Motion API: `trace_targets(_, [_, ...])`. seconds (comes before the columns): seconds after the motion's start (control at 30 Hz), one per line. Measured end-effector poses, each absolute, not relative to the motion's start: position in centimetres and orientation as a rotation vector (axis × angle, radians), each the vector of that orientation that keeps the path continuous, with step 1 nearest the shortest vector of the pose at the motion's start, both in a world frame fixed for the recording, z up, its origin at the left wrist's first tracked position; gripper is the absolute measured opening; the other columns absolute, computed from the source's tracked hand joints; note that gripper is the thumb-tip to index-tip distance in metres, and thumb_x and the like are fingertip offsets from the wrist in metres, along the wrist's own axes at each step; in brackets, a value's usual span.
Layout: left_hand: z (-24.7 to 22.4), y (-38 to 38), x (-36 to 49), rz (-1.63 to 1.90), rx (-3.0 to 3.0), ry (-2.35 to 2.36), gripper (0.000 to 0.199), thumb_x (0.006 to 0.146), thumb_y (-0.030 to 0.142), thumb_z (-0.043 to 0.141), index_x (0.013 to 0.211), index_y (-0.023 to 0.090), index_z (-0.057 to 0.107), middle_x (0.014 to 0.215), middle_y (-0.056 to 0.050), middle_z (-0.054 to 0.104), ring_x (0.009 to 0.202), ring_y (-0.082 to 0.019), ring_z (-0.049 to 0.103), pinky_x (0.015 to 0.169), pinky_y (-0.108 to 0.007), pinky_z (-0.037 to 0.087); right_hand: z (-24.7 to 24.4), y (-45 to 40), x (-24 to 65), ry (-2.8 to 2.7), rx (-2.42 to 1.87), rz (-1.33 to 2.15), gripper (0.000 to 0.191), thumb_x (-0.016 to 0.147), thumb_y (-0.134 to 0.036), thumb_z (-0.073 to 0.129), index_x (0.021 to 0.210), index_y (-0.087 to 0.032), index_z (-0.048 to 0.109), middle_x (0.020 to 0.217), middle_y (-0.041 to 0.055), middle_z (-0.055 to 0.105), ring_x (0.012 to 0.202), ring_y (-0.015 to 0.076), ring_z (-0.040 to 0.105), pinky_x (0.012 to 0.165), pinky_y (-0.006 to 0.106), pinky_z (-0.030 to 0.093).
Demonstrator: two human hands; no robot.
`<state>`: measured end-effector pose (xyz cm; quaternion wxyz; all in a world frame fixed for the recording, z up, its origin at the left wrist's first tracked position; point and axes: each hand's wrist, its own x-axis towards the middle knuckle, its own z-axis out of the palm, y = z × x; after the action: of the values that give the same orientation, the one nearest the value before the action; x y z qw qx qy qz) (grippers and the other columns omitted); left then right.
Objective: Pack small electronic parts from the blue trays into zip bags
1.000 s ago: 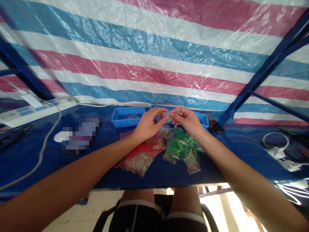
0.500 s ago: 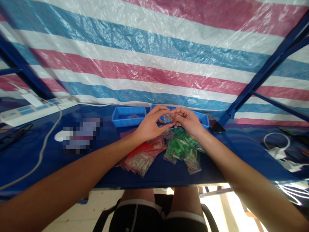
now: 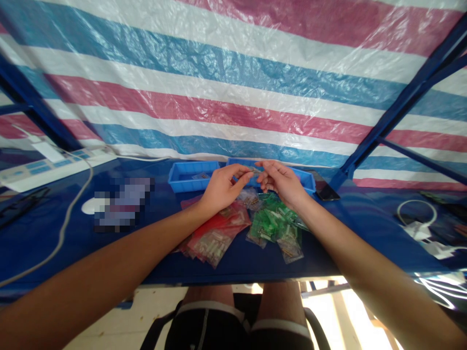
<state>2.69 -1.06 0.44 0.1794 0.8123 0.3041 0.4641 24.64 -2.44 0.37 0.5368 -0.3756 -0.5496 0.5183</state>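
blue plastic trays and piled zip bags crowd a blue workbench (image 3: 251, 270) in the head camera's view, as a seated person lifts a tiny part between two bare hands. the left hand (image 3: 221, 187) and right hand (image 3: 282, 183) meet above the bags, their fingers (image 3: 235, 171) drawn narrow, fingertips almost touching. a small metallic part (image 3: 251, 169) shows at the fingertips, too small to tell which hand grips it. it sits just in front of the right blue tray (image 3: 307, 181), whose inside the hands mostly hide. the left blue tray (image 3: 193, 176) holds only a few small pieces (image 3: 201, 176). red-tinted bags (image 3: 215, 238), green-filled bags (image 3: 272, 223) and a clear bag of brass-coloured pins (image 3: 290, 250) lie under the hands and look well filled, so little appears moved to the trays so far. a black phone (image 3: 326, 192) lies beside the right tray, and a white power strip (image 3: 44, 167) sits at far left, below a striped plastic tarp (image 3: 233, 87) on a blue steel frame (image 3: 401, 107).
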Motion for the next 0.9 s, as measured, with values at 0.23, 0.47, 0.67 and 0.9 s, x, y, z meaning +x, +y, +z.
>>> trace_targets(0.23, [0.0,-0.5,2.7,1.254,2.262,0.839,0.031,0.107,0.047,0.064,0.106,0.019,0.077,0.095,-0.005,0.078,0.081,-0.018,0.072,0.065,-0.026,0.053,0.2,-2.3,24.9,-1.475,-0.943,1.072,0.046,0.078,-0.065,0.091,0.092,-0.022,0.079,0.079,0.0007,0.074,0.062,0.0143,0.063,0.058,0.028,0.052])
trace_targets(0.47, [0.0,-0.6,2.9,1.277,2.353,0.674,0.069,0.095,0.035,0.080,0.159,0.030,0.055,0.142,-0.013,0.065,0.123,-0.028,0.068,0.087,-0.036,0.065,0.4,-2.4,25.1,-1.289,-0.958,1.266,0.047,0.075,-0.062,0.094,0.079,-0.022,0.070,0.068,-0.0021,0.065,0.054,0.0114,0.053,0.051,0.026,0.043])
trace_targets(0.67, [0.5,-1.0,2.6,1.288,2.400,0.638,0.033,0.106,0.033,0.064,0.136,0.024,0.076,0.126,-0.011,0.077,0.108,-0.023,0.074,0.085,-0.033,0.062,0.1,-2.7,24.6,-1.204,-0.932,1.446,0.047,0.074,-0.057,0.095,0.083,-0.021,0.067,0.064,-0.0042,0.058,0.051,0.0100,0.047,0.047,0.025,0.036])
trace_targets(0.9, [0.7,-1.3,2.4,1.382,2.315,0.814,0.028,0.107,0.042,0.066,0.112,0.021,0.082,0.102,-0.007,0.079,0.087,-0.019,0.073,0.068,-0.027,0.055,4.5,-5.5,24.9,-1.457,-1.021,0.788,0.047,0.084,-0.065,0.087,0.106,-0.026,0.070,0.060,-0.0059,0.055,0.051,0.0133,0.048,0.050,0.028,0.038])
